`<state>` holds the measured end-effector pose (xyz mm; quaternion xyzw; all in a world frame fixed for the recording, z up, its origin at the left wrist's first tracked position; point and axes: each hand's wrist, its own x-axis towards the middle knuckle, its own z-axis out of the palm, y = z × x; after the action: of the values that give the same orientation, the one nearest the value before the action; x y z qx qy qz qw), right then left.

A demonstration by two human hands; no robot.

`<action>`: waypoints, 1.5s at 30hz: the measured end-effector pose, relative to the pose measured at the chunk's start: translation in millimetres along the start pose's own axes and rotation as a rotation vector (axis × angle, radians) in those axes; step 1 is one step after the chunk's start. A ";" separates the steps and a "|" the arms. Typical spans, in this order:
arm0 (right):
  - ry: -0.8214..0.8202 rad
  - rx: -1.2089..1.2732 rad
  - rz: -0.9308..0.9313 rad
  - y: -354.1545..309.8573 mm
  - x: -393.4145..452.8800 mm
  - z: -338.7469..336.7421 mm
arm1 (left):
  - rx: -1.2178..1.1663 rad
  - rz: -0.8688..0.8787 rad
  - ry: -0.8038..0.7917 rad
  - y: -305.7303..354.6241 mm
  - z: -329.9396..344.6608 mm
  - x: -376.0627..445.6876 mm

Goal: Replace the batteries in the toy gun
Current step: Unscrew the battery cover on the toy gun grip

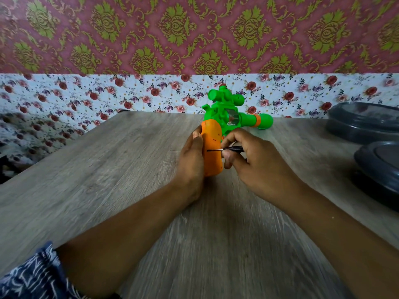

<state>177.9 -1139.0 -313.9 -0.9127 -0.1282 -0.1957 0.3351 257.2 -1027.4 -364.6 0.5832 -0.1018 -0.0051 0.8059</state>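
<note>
The toy gun is green with an orange grip and lies on the wooden table, barrel pointing right and away. My left hand holds the orange grip from its left side, thumb near the top. My right hand pinches a thin black screwdriver whose tip touches the right face of the grip. No batteries are visible.
Two dark grey containers sit at the right edge: one at the back and a nearer one. A floral cloth hangs behind the table under patterned wallpaper. A blue patterned sleeve shows at the bottom left.
</note>
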 end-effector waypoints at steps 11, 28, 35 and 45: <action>0.027 -0.033 0.084 1.0 1.0 2.2 | -0.058 -0.031 -0.014 -2.4 -0.2 3.3; 0.057 -0.065 0.124 0.8 -1.3 1.4 | -0.026 -0.021 -0.031 3.6 1.5 -3.6; 0.128 -0.035 0.075 0.1 0.1 2.1 | -0.041 -0.049 -0.023 2.5 0.4 -1.7; 0.190 -0.066 0.062 6.1 1.6 7.1 | -0.116 -0.106 -0.013 4.4 4.0 -2.0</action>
<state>183.4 -1138.6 -321.6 -0.9041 -0.0611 -0.2749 0.3214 254.0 -1029.5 -359.6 0.5400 -0.0754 -0.0573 0.8363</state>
